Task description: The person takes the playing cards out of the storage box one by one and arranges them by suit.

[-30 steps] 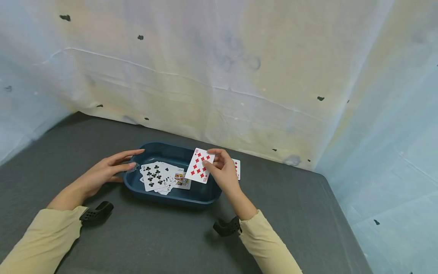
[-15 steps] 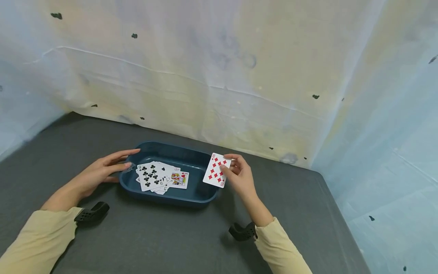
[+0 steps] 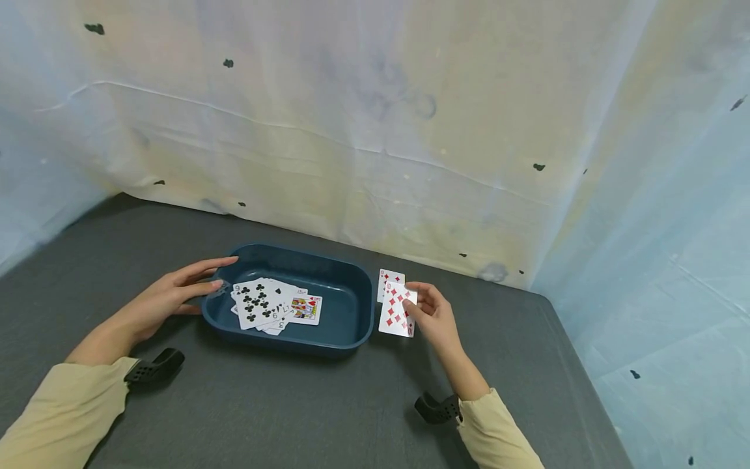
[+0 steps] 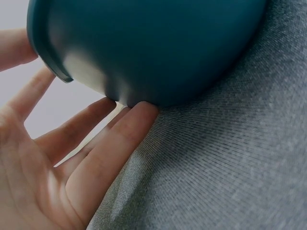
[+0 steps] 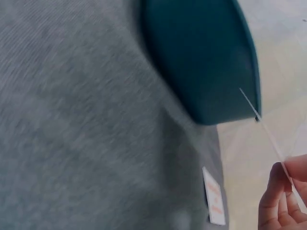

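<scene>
Between thumb and fingers my right hand [image 3: 435,317] pinches a ten of diamonds playing card [image 3: 394,319], just right of the dark blue plastic tub [image 3: 351,345]. Below its far edge, another diamonds card [image 3: 388,276] is partly hidden; in the right wrist view this lower card [image 5: 214,196] lies on the table while the held one shows edge-on, above it. My left hand [image 3: 166,296] touches the tub's left end with fairly straight fingers. In the left wrist view its fingertips [image 4: 144,112] rest against the outer wall [image 4: 158,48].
Inside the tub, face-up cards [image 3: 260,305] overlap at the left, clubs and spades on top, with a king [image 3: 306,309] at their right. The dark grey table [image 3: 305,417] ends at a pale hanging sheet [image 3: 328,176] behind and at the sides.
My right hand has carried the ten of diamonds from over the tub to the right, past its rim, and down towards the other diamonds card. My left hand stays at the tub's left end.
</scene>
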Demonstrator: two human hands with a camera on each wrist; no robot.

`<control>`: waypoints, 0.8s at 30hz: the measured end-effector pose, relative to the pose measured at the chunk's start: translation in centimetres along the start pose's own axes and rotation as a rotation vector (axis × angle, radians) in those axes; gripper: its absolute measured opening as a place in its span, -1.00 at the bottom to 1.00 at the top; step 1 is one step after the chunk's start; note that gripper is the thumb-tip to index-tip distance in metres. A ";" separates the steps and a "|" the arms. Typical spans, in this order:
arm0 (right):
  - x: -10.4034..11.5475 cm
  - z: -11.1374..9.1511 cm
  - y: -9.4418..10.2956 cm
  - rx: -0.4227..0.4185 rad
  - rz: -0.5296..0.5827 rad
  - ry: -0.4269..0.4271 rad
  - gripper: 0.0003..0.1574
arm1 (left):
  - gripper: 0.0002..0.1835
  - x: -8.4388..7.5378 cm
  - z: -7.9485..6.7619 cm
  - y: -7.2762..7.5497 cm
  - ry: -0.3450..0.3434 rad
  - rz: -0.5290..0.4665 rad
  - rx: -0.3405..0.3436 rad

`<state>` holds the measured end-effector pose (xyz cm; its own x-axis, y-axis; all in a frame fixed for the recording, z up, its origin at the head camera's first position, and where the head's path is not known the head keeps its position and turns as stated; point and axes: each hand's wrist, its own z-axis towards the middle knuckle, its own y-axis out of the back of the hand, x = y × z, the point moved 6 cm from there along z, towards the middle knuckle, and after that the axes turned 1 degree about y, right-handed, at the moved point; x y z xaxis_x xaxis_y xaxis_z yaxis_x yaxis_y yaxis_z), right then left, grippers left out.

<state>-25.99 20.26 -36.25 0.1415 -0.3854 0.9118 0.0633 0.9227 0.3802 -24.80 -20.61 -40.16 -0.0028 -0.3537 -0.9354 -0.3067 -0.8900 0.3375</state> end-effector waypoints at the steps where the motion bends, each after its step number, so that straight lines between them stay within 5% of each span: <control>1: -0.3 0.0 0.0 0.010 -0.001 -0.015 -0.59 | -0.35 0.0 0.0 0.0 0.001 0.000 -0.001; 10: -2.4 -0.3 -0.6 0.112 -0.101 -0.141 -0.50 | -0.36 -0.1 -0.1 0.0 -0.004 -0.008 -0.004; 16: -3.3 -0.1 -0.9 0.113 -0.182 -0.143 -0.49 | -0.37 0.0 -0.1 0.0 -0.014 -0.008 -0.006; 24: -3.3 -0.3 -1.3 0.114 -0.446 -0.086 -0.50 | -0.37 0.1 0.0 0.0 -0.011 -0.008 -0.006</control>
<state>-26.29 20.36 -39.81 0.0422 -0.7475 0.6629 -0.0098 0.6632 0.7484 -24.76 -20.67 -40.28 -0.0111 -0.3434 -0.9391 -0.3009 -0.8945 0.3306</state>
